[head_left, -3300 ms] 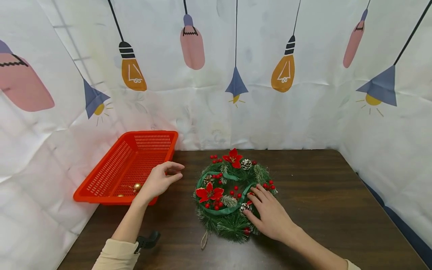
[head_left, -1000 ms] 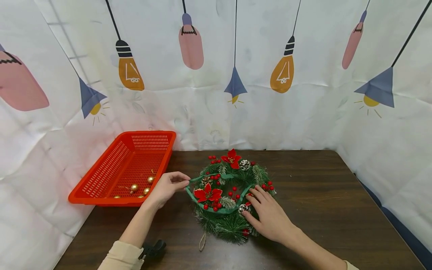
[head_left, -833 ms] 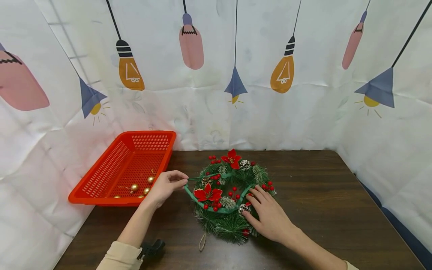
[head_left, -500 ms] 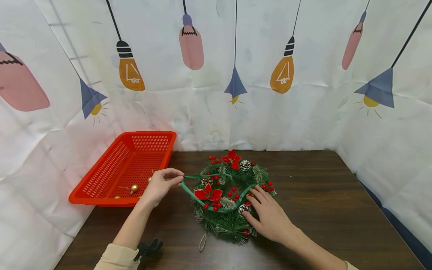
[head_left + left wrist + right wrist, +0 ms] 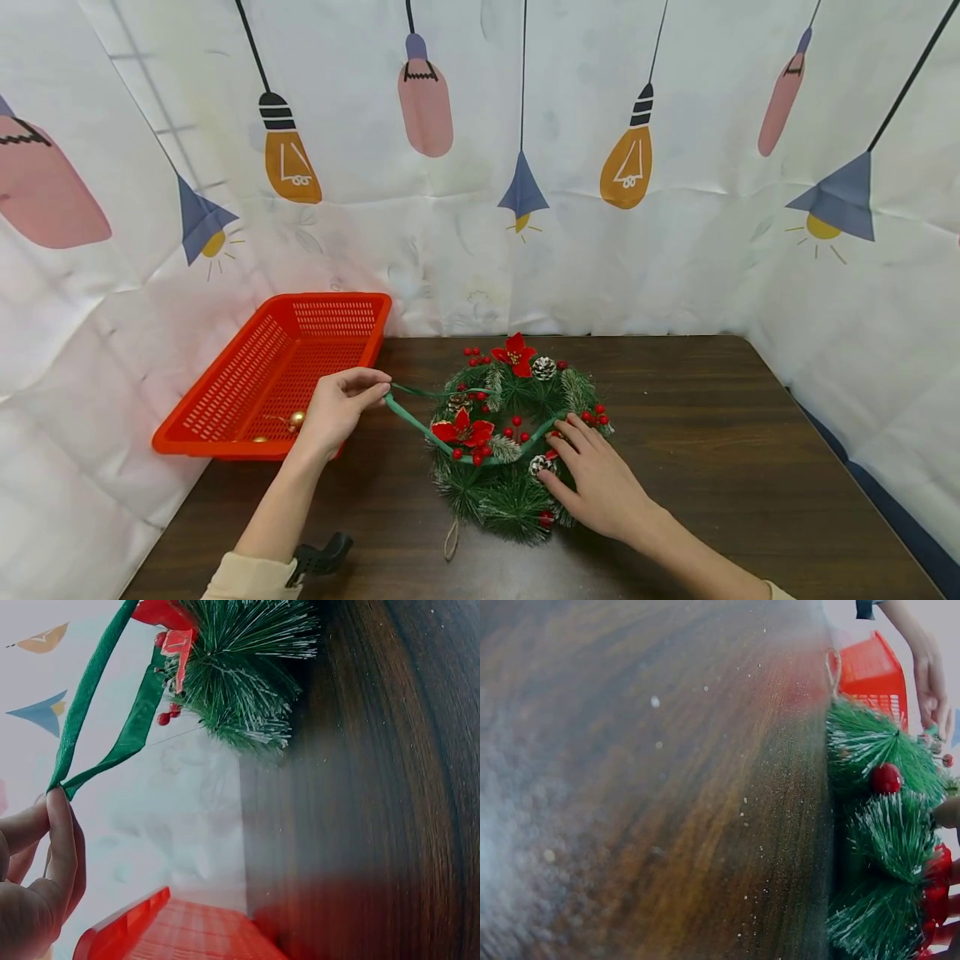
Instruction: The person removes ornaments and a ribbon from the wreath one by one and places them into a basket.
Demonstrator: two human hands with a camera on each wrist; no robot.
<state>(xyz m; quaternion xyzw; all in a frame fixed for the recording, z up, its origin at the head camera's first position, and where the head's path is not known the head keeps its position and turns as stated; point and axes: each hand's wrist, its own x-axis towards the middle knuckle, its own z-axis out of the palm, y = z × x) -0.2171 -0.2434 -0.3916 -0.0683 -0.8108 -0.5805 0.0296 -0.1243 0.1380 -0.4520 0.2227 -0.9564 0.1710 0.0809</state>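
A green Christmas wreath (image 5: pixel 513 496) lies on the table, decorated with red poinsettias, berries and frosted pine cones. My left hand (image 5: pixel 337 412) pinches a green ribbon (image 5: pixel 420 427) between thumb and fingertips, left of the wreath. The ribbon stretches in a loop from those fingers across the wreath; the left wrist view shows its two strands (image 5: pixel 135 724) meeting at the pinch. On the wreath's right side rests my right hand (image 5: pixel 600 479), fingers spread and lightly bent over a pine cone and a red flower. What lies beneath its fingers is partly hidden.
At the left stands a red plastic basket (image 5: pixel 322 342), with gold baubles (image 5: pixel 297 418) in it, partly covered by my left hand. A twine loop (image 5: pixel 451 542) sticks out from the wreath's near edge. The dark wooden table (image 5: pixel 712 467) meets a printed white curtain (image 5: pixel 450 250) behind.
My left hand has come to the wreath, taken hold of the ribbon and drawn it leftward and slightly up, opening the loop out. The right hand has stayed in place on the wreath.
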